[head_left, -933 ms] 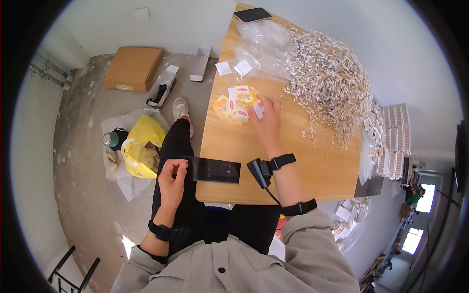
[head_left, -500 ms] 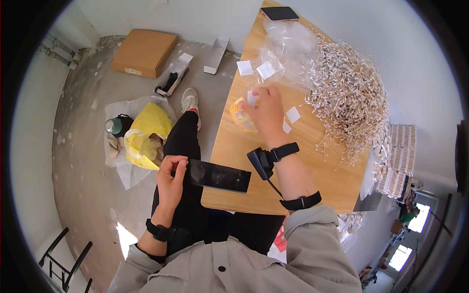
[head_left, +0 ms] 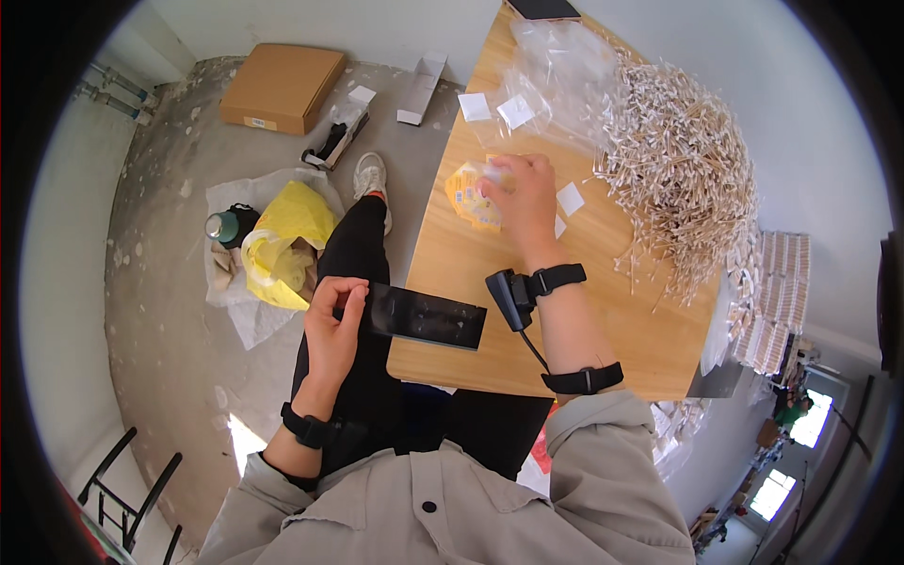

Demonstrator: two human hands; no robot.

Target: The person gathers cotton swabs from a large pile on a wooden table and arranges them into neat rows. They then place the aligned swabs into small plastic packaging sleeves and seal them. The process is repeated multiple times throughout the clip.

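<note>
My left hand pinches one end of a flat, glossy black rectangular panel, which reaches over the table's near left corner. Its surface has pale smudges. On the wooden table, my right hand has thumb and fingers curled around a small yellow-and-white card, partly hidden by the fingers. Just beside it lies a loose cluster of yellow printed cards. White cards lie right of the hand, and more white cards lie farther up, by the clear plastic bag.
A large heap of cotton swabs covers the table's right side, beside clear plastic bags. A phone lies at the far edge. On the floor are a cardboard box, a yellow bag and a green-topped bottle.
A white card under my right fingers no longer shows; yellow shows there now. My left hand still holds the black panel, and the whole view has shifted slightly.
</note>
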